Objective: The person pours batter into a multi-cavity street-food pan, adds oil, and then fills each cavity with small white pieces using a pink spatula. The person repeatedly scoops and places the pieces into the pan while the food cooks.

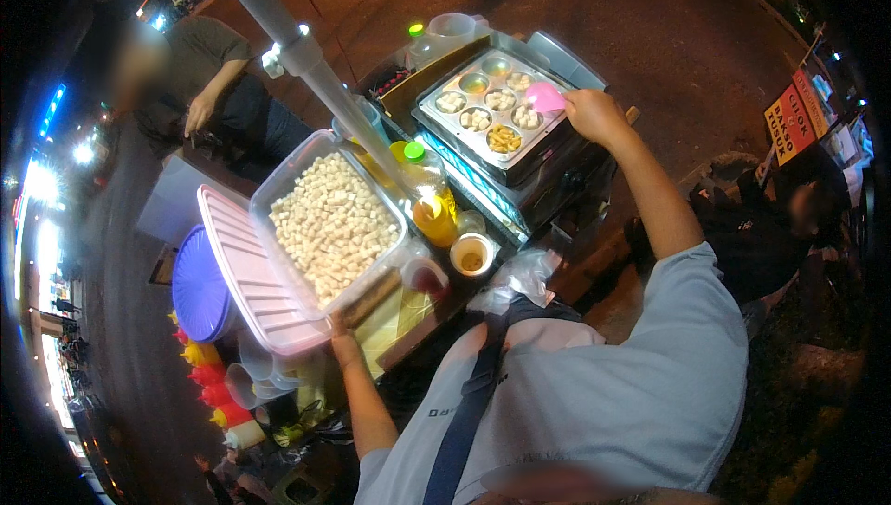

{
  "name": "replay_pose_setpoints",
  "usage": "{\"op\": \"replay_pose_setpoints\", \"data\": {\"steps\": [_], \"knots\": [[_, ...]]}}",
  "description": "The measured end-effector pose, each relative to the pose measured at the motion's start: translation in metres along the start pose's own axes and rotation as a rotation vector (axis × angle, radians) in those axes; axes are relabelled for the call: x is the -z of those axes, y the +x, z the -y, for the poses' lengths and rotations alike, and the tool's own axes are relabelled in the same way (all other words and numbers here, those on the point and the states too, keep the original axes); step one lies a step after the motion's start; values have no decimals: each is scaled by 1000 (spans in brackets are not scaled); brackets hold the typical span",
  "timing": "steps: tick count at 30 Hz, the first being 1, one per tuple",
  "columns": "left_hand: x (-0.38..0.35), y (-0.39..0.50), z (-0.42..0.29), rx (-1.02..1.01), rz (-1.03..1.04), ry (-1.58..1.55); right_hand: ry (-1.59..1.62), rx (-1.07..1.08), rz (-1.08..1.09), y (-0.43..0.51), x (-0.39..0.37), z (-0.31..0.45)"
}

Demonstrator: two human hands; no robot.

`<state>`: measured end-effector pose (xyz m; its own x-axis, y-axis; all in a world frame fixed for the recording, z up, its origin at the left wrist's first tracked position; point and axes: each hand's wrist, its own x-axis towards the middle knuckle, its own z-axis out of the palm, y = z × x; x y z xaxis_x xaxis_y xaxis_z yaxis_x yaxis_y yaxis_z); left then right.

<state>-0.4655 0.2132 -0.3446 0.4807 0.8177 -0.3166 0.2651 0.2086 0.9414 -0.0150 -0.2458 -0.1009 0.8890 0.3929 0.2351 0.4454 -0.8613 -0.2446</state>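
Note:
My right hand [593, 114] grips a pink plastic scoop [545, 97] over a metal pan with round wells [456, 130]. Several wells hold pale cubes [500, 100]; one holds yellowish-brown pieces [503, 139], and two at the far side hold only liquid. My left hand [339, 329] is at the near corner of a clear plastic tub [395, 254] full of small white cubes [334, 226], beside its pinkish ribbed lid [264, 282]. The fingers there are mostly hidden, so its hold is unclear. Bottles of yellow liquid [436, 219] stand between tub and pan.
A metal pole [306, 59] slants across the cart. Left of the tub are a blue-lidded container [200, 286] and several squeeze bottles [209, 374]. A paper cup [472, 255] and a plastic bag [522, 279] lie near my body. A person [209, 80] stands across the cart.

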Motion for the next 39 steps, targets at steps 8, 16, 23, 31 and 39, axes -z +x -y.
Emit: {"op": "replay_pose_setpoints", "data": {"steps": [8, 16, 23, 31, 39], "knots": [[5, 6, 6, -76, -90, 245, -199, -72, 33, 2, 32, 22], [1, 9, 15, -91, -78, 78, -222, -90, 278, 26, 43, 31], [7, 13, 20, -109, -32, -2, -108, 38, 109, 43, 28, 42], [4, 6, 9, -29, 15, -74, -270, -45, 249, 48, 29, 47], [6, 8, 9, 68, -4, 39, 2, -90, 228, 75, 14, 64]]}}
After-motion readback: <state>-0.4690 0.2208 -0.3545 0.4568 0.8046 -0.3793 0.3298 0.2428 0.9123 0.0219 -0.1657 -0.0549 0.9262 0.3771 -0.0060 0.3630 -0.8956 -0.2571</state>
